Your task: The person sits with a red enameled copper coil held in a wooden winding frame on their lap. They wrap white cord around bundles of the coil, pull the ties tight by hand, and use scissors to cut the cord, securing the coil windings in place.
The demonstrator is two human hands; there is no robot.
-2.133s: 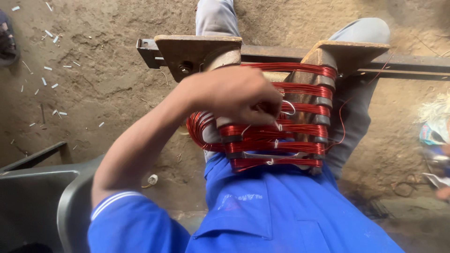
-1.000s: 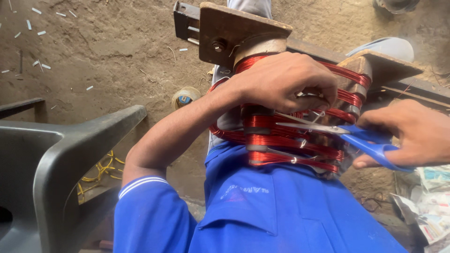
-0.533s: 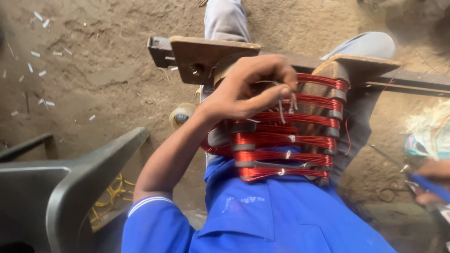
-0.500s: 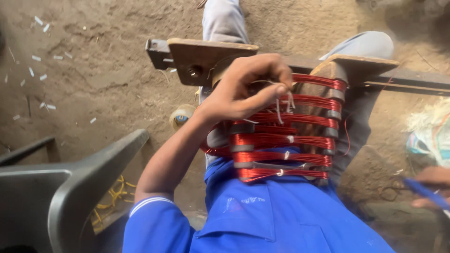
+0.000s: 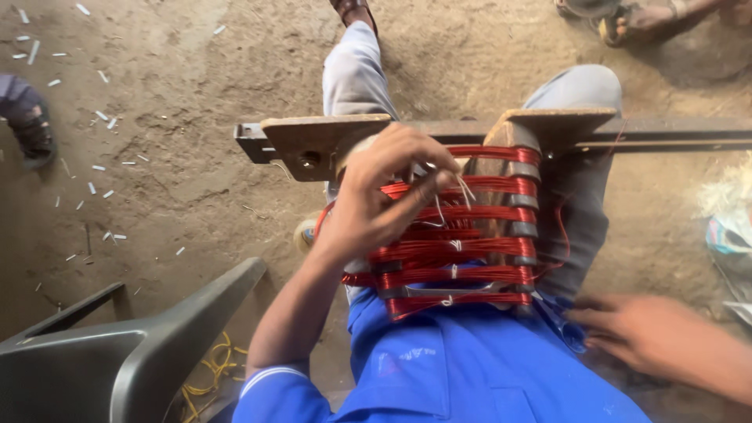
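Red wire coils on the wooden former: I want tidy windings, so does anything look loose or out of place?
Mostly neat. The red coils lie in even bands. One stray red strand loops off the right side, clear of the bands. White tie ends stick out by the left hand.

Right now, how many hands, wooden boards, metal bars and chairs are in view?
Hands: 2, left hand pinching a white tie, right hand
Wooden boards: 2
Metal bars: 1
Grey chairs: 1
Total: 6
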